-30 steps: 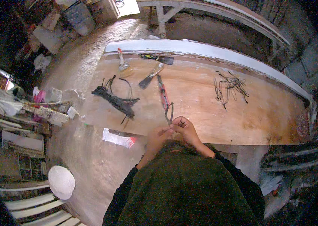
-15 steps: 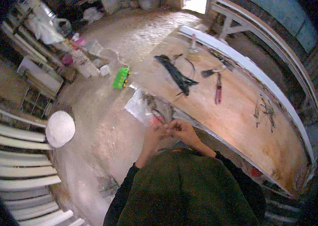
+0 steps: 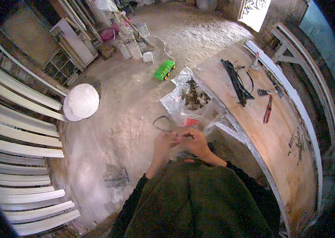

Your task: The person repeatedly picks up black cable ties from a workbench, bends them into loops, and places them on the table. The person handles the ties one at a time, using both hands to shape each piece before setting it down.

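Close together in front of my torso, my left hand (image 3: 166,142) and my right hand (image 3: 194,142) have their fingers pinched. A thin dark strip (image 3: 162,116) curves up in a loop from the fingers of my left hand. The other end of this strip seems to run between both hands, though the fingers hide most of it. Just beyond the hands, a torn silvery plastic sack (image 3: 170,104) lies with brown debris (image 3: 194,97) on it and a red patch (image 3: 190,121) near its lower edge.
To the right, a wooden table (image 3: 268,139) bears black strips (image 3: 237,84), a red-handled tool (image 3: 268,111), a flat brush-like tool (image 3: 264,93), a small bottle (image 3: 255,63) and tangled thin wires (image 3: 296,146). A green toy truck (image 3: 165,70), white drum (image 3: 82,101) and white planks (image 3: 21,142) stand leftward.
The view has swung left, so table, truck and drum sit further right. More of the sack and its debris shows. My hands stay together, with the strip's loop now plainer beside the left one.
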### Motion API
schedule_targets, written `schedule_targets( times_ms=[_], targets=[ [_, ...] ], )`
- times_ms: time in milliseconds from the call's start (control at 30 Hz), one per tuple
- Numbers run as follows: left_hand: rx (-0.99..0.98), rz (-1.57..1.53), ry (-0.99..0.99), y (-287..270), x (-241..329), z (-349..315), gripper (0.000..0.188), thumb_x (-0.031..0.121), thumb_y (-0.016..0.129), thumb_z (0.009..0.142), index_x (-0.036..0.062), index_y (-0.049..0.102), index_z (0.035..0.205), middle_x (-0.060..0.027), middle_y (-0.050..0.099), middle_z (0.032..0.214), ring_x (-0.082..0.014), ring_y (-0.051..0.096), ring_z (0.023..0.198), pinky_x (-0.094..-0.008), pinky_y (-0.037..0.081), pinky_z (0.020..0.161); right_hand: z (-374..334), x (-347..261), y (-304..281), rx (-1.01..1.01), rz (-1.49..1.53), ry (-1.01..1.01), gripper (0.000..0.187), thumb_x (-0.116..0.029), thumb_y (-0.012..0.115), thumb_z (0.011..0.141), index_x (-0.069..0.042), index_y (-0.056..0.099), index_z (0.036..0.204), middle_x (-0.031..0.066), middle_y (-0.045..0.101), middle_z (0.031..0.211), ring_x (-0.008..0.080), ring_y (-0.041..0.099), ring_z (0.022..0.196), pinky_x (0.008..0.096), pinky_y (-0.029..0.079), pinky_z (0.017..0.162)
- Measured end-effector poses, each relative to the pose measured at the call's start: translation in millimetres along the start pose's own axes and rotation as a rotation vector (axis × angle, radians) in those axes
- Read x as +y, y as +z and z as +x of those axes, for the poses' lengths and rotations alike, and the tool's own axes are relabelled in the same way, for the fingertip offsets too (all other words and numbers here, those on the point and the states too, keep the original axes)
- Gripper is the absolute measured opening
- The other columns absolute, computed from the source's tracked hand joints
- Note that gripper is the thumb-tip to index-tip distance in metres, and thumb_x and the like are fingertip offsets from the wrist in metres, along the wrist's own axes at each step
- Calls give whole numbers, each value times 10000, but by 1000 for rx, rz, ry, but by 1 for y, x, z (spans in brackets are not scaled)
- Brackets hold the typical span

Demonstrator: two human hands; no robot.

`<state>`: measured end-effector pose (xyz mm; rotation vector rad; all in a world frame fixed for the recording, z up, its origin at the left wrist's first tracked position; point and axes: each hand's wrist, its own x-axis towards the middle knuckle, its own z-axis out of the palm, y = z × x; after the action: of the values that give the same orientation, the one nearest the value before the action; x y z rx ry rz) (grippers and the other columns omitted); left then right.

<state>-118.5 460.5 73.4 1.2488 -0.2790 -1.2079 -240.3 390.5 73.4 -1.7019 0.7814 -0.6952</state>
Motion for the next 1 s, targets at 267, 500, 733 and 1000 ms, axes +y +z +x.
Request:
schedule_targets(
  times_ms=[267, 500, 733, 1000],
  targets=[
    [31, -72, 96, 3, 8, 21, 105, 122, 568, 777, 48, 493, 787, -67, 579, 807, -167, 570, 719, -326, 492, 658, 35, 26, 10, -107, 1007, 455, 100, -113, 554, 796, -46, 559, 870, 43, 584, 838, 127, 541, 726, 261, 444, 676],
    [148, -49, 195, 27, 33, 66, 94, 116, 555, 786, 48, 494, 807, -81, 581, 818, -172, 569, 730, -313, 491, 646, 101, 24, -15, -276, 874, 489, 192, -101, 551, 794, 27, 553, 937, 83, 591, 894, 146, 563, 763, 256, 457, 712],
    [325, 172, 428, 40, 49, 123, 159, 158, 553, 753, 6, 599, 772, -64, 604, 746, -140, 544, 649, -267, 420, 579, 182, 28, -37, -578, 732, 471, 218, -131, 584, 779, 42, 555, 909, 97, 594, 845, 152, 566, 774, 262, 444, 732],
    [291, 97, 302, 51, 57, 160, 139, 101, 620, 724, 28, 546, 816, -22, 550, 664, -93, 500, 620, -232, 390, 498, 226, 51, -50, -618, 879, 549, 73, -148, 507, 830, -78, 498, 809, 11, 507, 723, 91, 481, 626, 262, 422, 506]
  ],
)
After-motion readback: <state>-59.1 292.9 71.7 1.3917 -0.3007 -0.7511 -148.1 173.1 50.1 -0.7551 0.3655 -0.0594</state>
